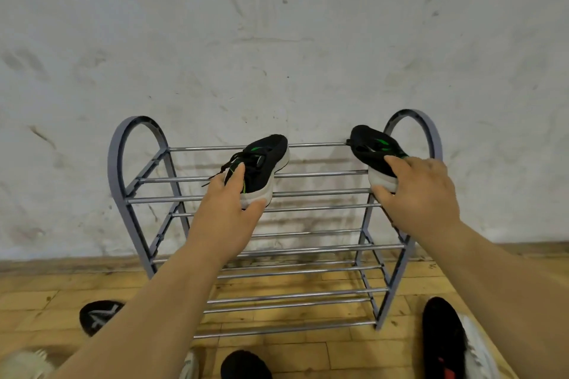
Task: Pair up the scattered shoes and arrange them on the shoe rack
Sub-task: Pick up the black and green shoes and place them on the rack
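Two black sneakers with green marks and white soles sit on the top shelf of the shoe rack [121, 144], toes pointing toward the wall and well apart from each other. The middle sneaker [264, 163] lies across the shelf's metal bars near the centre, its laces hanging loose over the front. The end sneaker [372, 148] is at the right end, close beside the rack's arched side frame. The left hand [226, 209] grips the middle sneaker at its heel, with the fingers [235, 177] curled over the opening and the thumb pressed against the white sole. The right hand [415, 194] grips the end sneaker's heel the same way, its fingers [397, 163] laid over the top and the thumb hooked under the sole. The two lower shelves of the rack are bare bars. The rack stands on a wooden floor [308, 354] against a scuffed white wall [277, 40]. More shoes lie on the floor in front of it. A black shoe with a white mark [100, 317] is at the left, a black toe [244, 364] shows at the bottom edge, and a black shoe with a red insole [443, 338] lies at the right beside a white shoe [478, 351].
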The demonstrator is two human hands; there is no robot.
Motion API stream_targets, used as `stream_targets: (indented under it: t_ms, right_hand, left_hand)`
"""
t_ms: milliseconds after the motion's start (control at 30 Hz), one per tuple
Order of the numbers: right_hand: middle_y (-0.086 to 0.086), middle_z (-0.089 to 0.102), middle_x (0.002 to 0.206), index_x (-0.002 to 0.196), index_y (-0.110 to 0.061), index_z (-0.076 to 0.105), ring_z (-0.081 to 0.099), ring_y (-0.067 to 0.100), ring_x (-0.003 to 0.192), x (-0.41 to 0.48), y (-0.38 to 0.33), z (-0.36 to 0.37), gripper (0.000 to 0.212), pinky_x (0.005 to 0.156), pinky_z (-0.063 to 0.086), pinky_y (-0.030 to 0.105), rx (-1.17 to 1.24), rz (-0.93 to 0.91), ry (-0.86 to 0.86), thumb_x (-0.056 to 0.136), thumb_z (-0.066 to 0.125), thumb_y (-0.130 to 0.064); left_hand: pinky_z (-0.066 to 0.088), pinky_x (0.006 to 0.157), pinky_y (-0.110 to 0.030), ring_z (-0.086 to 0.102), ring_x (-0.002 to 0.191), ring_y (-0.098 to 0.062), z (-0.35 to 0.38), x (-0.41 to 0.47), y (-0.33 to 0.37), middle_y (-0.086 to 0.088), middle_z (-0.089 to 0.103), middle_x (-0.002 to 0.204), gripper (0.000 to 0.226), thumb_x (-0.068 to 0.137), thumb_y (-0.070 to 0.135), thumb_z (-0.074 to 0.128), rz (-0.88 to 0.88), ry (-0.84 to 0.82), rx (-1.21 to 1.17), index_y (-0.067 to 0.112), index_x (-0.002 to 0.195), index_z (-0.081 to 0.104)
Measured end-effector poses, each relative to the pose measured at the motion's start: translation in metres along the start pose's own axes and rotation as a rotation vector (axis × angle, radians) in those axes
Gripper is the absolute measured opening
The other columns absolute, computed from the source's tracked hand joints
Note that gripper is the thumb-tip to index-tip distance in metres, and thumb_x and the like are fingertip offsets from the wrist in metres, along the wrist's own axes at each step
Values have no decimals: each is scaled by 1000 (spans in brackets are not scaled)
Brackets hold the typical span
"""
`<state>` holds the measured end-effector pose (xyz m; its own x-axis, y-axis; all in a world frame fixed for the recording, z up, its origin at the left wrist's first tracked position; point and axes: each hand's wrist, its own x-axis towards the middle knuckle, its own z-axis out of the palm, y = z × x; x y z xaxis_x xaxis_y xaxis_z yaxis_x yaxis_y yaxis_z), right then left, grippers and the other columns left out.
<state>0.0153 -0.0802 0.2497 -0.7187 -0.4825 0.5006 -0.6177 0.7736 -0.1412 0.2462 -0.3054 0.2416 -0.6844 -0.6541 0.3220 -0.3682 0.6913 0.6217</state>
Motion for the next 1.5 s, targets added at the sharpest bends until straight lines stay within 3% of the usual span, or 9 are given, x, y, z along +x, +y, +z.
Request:
stream_targets:
  t_ms: [167,267,400,633,1000,1167,1300,1433,1500]
  right_hand:
    - [-5,20,165,154,-44,27,18,49,146,2,18,0,71,116,21,58,118,110,-178,90,43,-70]
    - [-8,24,163,157,-41,24,26,36,145,0,29,4,67,118,21,46,286,7,-205,95,45,-56]
    - [-7,23,165,157,-44,22,29,34,145,0,35,4,65,120,23,47,279,-6,-204,96,43,-51]
    - [-6,21,167,158,-44,23,25,33,148,-1,38,0,62,122,21,48,296,-20,-199,101,46,-48]
    - [2,22,167,159,-37,22,27,36,147,-8,38,0,60,121,27,50,334,-52,-170,105,47,-35]
    - [2,20,167,160,-38,22,28,40,145,-11,40,1,60,118,29,50,317,-46,-163,105,46,-37]
    - [13,29,162,158,-31,30,34,41,141,-22,31,-1,60,113,34,50,264,1,-94,102,53,-36]
    - [12,55,131,134,-18,56,52,36,115,-42,1,-17,49,89,47,46,161,-147,112,88,68,-30]
    - [3,56,120,125,-19,56,54,25,107,-58,-19,-18,39,86,48,38,303,-288,-37,90,67,-31]
  left_hand:
    - [33,117,-41,29,148,-28,37,4,37,-10,26,162,78,96,51,57,-37,78,-1,28,161,21]
    - [32,116,-40,32,146,-29,63,6,67,-13,30,159,79,96,56,57,-17,86,7,27,161,23]
    - [33,118,-44,32,146,-32,92,13,99,-12,29,160,80,95,62,53,10,30,30,30,161,21]
    - [28,120,-49,28,148,-34,106,23,118,-15,24,164,71,100,40,42,66,-89,48,27,163,11]
    - [32,114,-45,44,137,-28,123,16,120,-6,43,156,65,101,54,46,127,69,106,29,159,29]
    - [23,119,-42,35,146,-26,124,16,110,-5,36,162,69,101,52,49,176,40,74,30,161,24]
    - [21,123,-46,28,149,-27,110,7,102,-5,30,165,76,99,53,50,251,-98,43,34,163,13]
    - [24,121,-34,29,147,-18,70,-12,80,4,35,160,75,96,50,60,278,-214,80,36,160,23]
    - [26,117,-31,32,146,-15,41,-19,63,6,35,159,70,95,51,61,243,-312,135,38,157,31]
